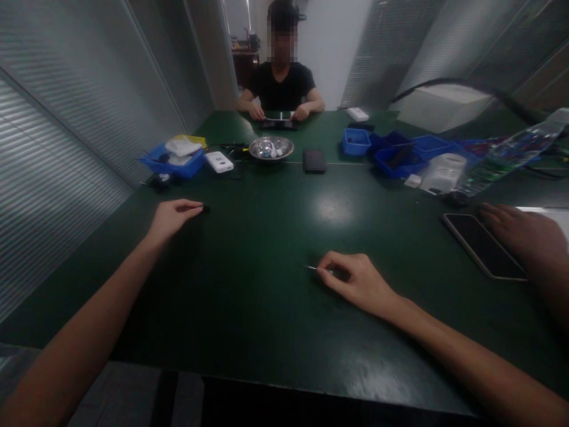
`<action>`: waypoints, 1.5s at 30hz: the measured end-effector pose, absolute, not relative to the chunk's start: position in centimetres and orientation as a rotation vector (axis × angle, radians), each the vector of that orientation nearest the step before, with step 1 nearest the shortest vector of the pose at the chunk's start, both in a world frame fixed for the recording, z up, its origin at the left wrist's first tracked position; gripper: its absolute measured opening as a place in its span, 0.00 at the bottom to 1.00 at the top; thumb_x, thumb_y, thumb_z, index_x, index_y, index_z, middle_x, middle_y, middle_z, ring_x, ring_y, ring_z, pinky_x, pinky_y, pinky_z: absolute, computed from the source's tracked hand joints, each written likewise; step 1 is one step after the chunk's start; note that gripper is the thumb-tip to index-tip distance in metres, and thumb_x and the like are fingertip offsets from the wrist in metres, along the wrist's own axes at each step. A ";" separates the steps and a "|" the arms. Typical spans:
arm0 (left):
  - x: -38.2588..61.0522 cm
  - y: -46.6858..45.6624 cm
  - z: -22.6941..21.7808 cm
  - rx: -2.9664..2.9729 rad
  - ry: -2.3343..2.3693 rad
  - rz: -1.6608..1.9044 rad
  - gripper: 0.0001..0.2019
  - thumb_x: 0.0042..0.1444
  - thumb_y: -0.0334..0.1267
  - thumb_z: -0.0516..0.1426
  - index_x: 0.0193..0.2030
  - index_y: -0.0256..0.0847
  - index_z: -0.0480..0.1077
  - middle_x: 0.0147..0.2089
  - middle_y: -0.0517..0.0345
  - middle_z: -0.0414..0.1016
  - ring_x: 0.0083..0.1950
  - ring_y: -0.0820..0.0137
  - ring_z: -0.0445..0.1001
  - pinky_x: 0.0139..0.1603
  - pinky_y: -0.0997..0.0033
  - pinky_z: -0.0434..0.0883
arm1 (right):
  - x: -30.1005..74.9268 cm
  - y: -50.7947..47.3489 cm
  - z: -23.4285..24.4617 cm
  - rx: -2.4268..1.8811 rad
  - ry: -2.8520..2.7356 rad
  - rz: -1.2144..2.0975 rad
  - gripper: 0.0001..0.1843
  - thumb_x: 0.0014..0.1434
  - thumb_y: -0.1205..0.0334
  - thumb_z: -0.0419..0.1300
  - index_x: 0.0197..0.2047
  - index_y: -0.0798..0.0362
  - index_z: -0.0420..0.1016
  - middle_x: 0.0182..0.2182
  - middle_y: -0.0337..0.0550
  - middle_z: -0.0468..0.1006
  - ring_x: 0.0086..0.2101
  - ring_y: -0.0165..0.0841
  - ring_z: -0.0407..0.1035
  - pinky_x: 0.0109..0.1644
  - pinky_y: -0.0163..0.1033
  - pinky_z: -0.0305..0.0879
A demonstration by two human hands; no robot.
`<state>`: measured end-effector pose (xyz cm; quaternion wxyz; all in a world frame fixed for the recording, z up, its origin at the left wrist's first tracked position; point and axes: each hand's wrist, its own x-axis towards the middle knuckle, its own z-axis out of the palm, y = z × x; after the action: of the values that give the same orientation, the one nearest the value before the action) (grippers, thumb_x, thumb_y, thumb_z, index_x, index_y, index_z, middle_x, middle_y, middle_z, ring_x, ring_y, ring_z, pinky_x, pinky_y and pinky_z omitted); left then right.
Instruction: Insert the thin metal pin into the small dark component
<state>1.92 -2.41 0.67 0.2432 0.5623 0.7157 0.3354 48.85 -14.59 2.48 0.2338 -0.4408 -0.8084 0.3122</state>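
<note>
My left hand [172, 218] reaches over the left part of the green table [249, 308]. Its thumb and fingers pinch a small black piece [205, 208], too small and dark to name. Low over the middle of the table is my right hand [355, 279], its thumb and forefinger closed on a thin, light metal pin-like piece [311, 267] that points left. What kind of tool or part this is, I cannot make out. The two hands are well apart.
Across the table a person [284, 83] handles a dark flat device. Another person's hand [524, 234] rests beside a phone [484, 246] at right. Further back are a metal bowl [271, 148], a black square box [314, 161], blue bins [355, 142], a plastic bottle [511, 154] and a white device [219, 162].
</note>
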 end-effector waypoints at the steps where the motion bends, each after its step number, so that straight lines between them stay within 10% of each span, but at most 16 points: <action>1: 1.9 -2.4 0.8 1.507 1.957 0.915 0.20 0.49 0.49 0.69 0.48 0.45 0.83 0.49 0.53 0.84 0.48 0.58 0.79 0.47 0.63 0.73 | 48.8 -14.6 2.5 -1.214 -2.220 0.859 0.13 0.69 0.54 0.58 0.38 0.52 0.79 0.28 0.38 0.79 0.25 0.29 0.71 0.30 0.35 0.61; 13: 1.9 0.1 1.0 1.267 1.959 0.913 0.19 0.37 0.39 0.71 0.39 0.38 0.83 0.35 0.53 0.82 0.36 0.63 0.77 0.36 0.68 0.70 | 48.8 -14.8 2.5 -1.224 -2.221 0.833 0.13 0.68 0.54 0.58 0.38 0.52 0.79 0.27 0.37 0.78 0.24 0.28 0.69 0.30 0.34 0.60; 26: 8.7 -4.7 2.1 2.286 1.478 0.715 0.11 0.65 0.44 0.59 0.47 0.43 0.80 0.49 0.51 0.80 0.46 0.61 0.77 0.47 0.62 0.72 | 49.0 -14.6 2.3 -1.213 -2.236 0.838 0.12 0.69 0.54 0.58 0.39 0.52 0.78 0.28 0.37 0.78 0.25 0.28 0.70 0.31 0.35 0.61; 45: 22.8 -12.1 1.3 2.304 0.862 0.521 0.07 0.67 0.38 0.60 0.50 0.43 0.75 0.48 0.54 0.78 0.49 0.63 0.73 0.53 0.61 0.66 | 48.9 -14.5 1.5 -1.180 -2.333 0.755 0.09 0.68 0.58 0.58 0.39 0.51 0.78 0.27 0.38 0.79 0.25 0.29 0.71 0.32 0.34 0.60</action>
<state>22.77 -12.08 1.32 0.3083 0.8716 0.3260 0.1972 48.91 -14.52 1.48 0.2086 -0.4240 -0.8385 0.2714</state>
